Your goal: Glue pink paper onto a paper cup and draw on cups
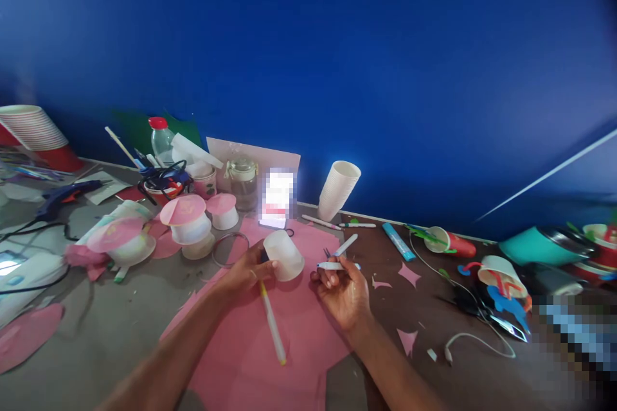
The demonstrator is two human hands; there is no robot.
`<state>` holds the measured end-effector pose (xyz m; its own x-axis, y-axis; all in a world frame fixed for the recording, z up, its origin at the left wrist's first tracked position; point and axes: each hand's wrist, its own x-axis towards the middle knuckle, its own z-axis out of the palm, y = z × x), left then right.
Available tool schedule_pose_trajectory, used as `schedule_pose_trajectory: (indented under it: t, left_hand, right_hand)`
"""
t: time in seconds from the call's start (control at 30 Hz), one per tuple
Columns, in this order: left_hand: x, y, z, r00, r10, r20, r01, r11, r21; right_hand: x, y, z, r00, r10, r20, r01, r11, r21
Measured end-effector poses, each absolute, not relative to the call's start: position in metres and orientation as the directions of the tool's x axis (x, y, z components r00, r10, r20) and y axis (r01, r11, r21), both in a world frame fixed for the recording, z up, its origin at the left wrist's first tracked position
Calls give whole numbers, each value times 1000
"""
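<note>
Over pink paper, a smooth white cup [284, 256].

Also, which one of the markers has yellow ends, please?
The yellow-ended marker lies on the pink paper, nearer the camera than the white cup; the held marker, in the right hand, shows a blue end.

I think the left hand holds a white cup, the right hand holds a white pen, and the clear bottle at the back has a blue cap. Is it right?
Not fully: the head view shows that the clear bottle at the back has a red cap. The left hand does hold a white cup, and the right hand a white pen.
</note>
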<state>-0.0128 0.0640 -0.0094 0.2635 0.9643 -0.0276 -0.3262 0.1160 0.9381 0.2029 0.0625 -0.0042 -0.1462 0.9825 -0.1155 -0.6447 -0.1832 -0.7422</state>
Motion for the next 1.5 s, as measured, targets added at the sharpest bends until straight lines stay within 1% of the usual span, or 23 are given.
schedule_pose_trajectory:
  t: [0.23,0.43,0.5,0.6,0.7,0.8,0.9,1.0,1.17,1.37,1.43,1.5]
  left_hand:
    - [-14,65,-10,252,966,-58,-284,132,950]
    - [-15,65,-9,277,960,-34,-301,121,946]
    - [-14,65,-10,290,956,-46,-311,140,940]
    - [-13,64,-10,288,956,-57,-327,154,932]
    - [-12,63,-7,264,962,-61,-328,149,933]
    - [-13,63,-5,262,963,-58,-279,133,951]
    - [-14,63,-5,273,961,-44,-246,114,962]
    - [-15,63,-9,284,958,-40,-251,115,961]
    - [-16,64,-14,308,951,-28,-264,114,958]
    - [-14,63,-7,283,958,-37,-271,117,955]
    - [-13,62,-6,285,958,-39,-285,124,950]
    - [-13,63,-7,284,958,-38,-312,129,941]
  right_hand:
    - [201,60,-4,-156,971,-178,-674,-237,-700]
    - [201,62,-10,-171,969,-180,-686,-248,-684]
    - [200,62,-12,-154,971,-183,-685,-238,-688]
    - [196,59,-12,-78,985,-152,-650,-166,-741]
    - [193,53,-12,58,996,-66,-536,-25,-844]
    - [193,45,-12,147,983,106,-293,146,-945]
    - [192,40,-14,118,958,260,-88,271,-959]
    - [192,41,-14,62,954,294,-18,296,-955]
    - [191,44,-12,33,955,294,7,294,-956]
    - [190,43,-15,18,970,243,-3,243,-970]
    - [190,43,-15,35,975,218,-57,220,-974]
    - [190,45,-13,69,984,162,-187,172,-967]
